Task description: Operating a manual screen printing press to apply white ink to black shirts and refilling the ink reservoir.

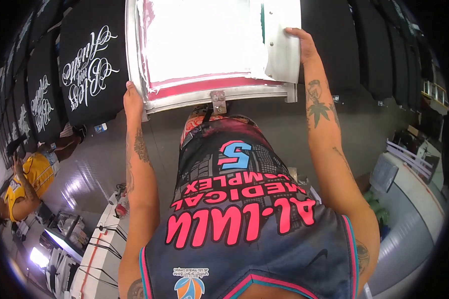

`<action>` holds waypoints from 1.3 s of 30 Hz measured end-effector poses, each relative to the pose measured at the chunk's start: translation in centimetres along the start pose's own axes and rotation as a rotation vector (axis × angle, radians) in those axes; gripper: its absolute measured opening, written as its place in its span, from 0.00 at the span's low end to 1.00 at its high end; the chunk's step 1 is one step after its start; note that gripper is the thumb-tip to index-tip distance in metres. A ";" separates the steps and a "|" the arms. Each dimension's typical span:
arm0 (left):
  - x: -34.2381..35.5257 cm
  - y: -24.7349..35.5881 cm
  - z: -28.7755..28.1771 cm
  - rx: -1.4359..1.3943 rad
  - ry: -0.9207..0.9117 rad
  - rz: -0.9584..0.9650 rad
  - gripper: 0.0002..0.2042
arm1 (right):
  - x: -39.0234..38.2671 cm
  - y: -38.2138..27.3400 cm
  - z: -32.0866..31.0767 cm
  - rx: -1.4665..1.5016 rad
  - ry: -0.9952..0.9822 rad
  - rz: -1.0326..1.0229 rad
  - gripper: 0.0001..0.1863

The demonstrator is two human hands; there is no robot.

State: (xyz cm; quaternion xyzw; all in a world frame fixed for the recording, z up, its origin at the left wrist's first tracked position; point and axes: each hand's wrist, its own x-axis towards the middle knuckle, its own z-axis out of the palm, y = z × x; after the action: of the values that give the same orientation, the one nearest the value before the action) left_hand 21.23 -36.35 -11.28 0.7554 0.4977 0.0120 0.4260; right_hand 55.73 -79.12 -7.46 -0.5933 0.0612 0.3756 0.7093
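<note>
In front of my torso is a silkscreen frame (189, 104) with pale metal edges, its far end cut off by the top of the picture. Bright white ink (199, 42) covers most of its mesh, inside a dark pink border. My left hand (133, 100) grips the frame's left side near the near corner, thumb on top. Farther up the right side, my right hand (304, 44) is closed on the edge beside a flat white strip (282, 52); its lower fingers are hidden. A small metal bracket (218, 101) sits at the middle of the near edge.
Black shirts with white lettering (92, 65) lie in a row on the left. Plain black shirts (334, 50) line the right. A person in a yellow top (35, 174) stands at far left. Behind me are a white ledge with cables (102, 244) and a grey floor (159, 144).
</note>
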 end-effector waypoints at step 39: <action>-8.1 8.6 -3.1 0.498 -0.160 0.913 0.21 | -13.5 3.8 9.4 -1.613 0.130 -0.622 0.10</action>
State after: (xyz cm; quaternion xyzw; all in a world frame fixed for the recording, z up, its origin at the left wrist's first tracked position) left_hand 22.13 -41.85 -0.40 0.9723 0.0716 0.0202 0.2217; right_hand 40.47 -76.93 -0.57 -0.9252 -0.3486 0.0586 0.1377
